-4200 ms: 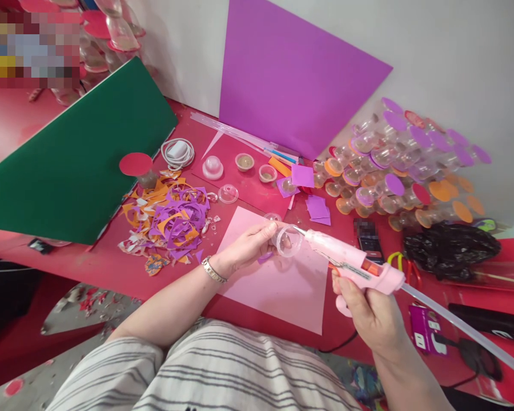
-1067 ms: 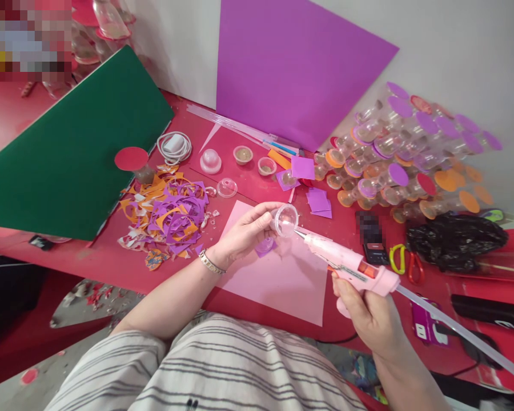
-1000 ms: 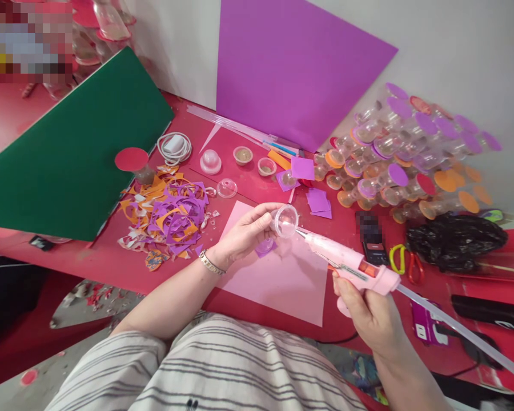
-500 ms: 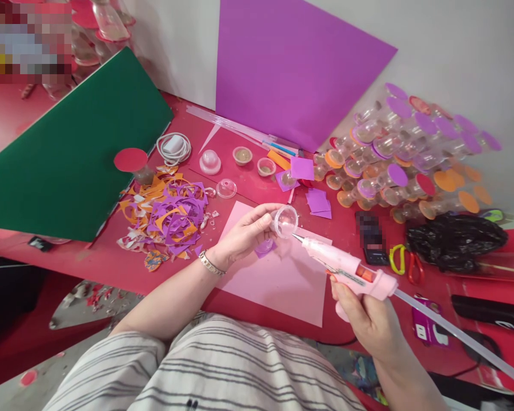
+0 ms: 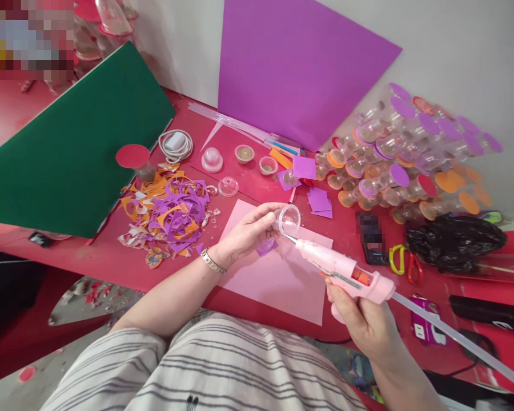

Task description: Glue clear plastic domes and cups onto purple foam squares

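Between the fingers and thumb of my left hand is a clear plastic cup, its round rim turned toward my right side. My right hand is wrapped round the handle of a pink hot glue gun, a long clear glue stick trailing from its back. The gun's metal nozzle meets the cup's lower rim. Below the cup, a clear piece on a purple square lies on a pink sheet.
Orange and purple scraps are heaped at the left, before a green board. Several clear cup assemblies with coloured discs are stacked at the right. Purple squares, scissors and a phone lie nearby.
The glue gun's nozzle has shifted left and slightly down along the cup's rim. The cup has turned a little in my left hand, and my right hand has moved slightly left.
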A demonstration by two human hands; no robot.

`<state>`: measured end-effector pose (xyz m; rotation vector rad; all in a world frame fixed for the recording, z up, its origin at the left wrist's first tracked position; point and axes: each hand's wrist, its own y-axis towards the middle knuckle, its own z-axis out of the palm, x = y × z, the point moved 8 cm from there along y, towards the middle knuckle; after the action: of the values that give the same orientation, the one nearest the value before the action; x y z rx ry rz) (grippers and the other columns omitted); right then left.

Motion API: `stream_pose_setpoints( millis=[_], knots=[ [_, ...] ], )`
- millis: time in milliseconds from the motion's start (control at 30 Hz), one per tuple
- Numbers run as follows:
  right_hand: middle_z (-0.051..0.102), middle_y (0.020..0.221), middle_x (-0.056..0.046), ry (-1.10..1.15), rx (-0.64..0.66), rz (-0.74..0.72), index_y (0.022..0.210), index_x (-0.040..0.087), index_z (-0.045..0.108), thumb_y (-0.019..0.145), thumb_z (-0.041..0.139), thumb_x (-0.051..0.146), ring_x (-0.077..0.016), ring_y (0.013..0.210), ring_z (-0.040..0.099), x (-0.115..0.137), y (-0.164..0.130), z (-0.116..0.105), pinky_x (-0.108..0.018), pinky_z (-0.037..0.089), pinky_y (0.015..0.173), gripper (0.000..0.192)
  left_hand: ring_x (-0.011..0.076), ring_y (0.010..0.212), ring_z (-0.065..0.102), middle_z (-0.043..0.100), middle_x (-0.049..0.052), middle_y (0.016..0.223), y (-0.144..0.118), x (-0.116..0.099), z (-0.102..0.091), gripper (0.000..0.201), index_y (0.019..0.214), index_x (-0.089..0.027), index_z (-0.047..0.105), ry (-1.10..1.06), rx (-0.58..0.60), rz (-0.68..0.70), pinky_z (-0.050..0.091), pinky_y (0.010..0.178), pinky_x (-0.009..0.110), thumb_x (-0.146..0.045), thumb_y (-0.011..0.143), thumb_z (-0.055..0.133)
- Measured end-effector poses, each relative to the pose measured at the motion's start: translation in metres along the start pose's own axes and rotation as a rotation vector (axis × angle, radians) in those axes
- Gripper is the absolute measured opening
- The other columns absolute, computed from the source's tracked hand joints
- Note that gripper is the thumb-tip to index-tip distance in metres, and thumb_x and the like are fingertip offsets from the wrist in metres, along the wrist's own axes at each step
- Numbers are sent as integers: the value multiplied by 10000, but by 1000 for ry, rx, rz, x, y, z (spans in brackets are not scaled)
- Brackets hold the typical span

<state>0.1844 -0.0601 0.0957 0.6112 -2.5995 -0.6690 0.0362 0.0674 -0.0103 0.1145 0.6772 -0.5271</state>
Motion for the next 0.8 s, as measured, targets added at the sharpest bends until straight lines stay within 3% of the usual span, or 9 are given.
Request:
stream_pose_setpoints(
  millis=[233, 467, 600, 800],
  knots=[
    [756, 795, -72, 27, 3, 7, 1055, 174, 643, 962, 541, 273, -192, 596, 706, 4, 11, -3, -320, 624, 590, 170, 107, 756, 617, 690, 31, 920, -1, 4, -3, 435, 1098, -214, 715, 58, 1, -29, 481, 714, 228, -461, 753, 813],
    [756, 804, -73, 49, -18, 24, 1010, 180, 652, 955, 561, 308, -193, 607, 701, 0, 12, -4, -328, 619, 618, 167, 146, 854, 651, 704, 62, 1040, -1, 4, 0, 449, 1082, -208, 718, 102, 29, -41, 509, 792, 267, -470, 734, 825],
    [740, 741, -67, 67, 22, 125, 954, 186, 672, 938, 580, 348, -198, 556, 678, -10, 10, -2, -330, 605, 570, 187, 134, 832, 639, 702, 66, 1088, -1, 3, 1, 432, 1100, -220, 718, 139, 46, -27, 506, 799, 275, -473, 760, 802],
    [750, 780, -67, 162, 42, 165, 964, 190, 688, 923, 582, 254, -186, 574, 681, -12, 19, -5, -312, 592, 551, 130, 125, 802, 619, 681, 58, 1097, -3, 4, 2, 445, 1111, -233, 717, 215, 77, -31, 503, 767, 267, -509, 767, 781]
  ],
)
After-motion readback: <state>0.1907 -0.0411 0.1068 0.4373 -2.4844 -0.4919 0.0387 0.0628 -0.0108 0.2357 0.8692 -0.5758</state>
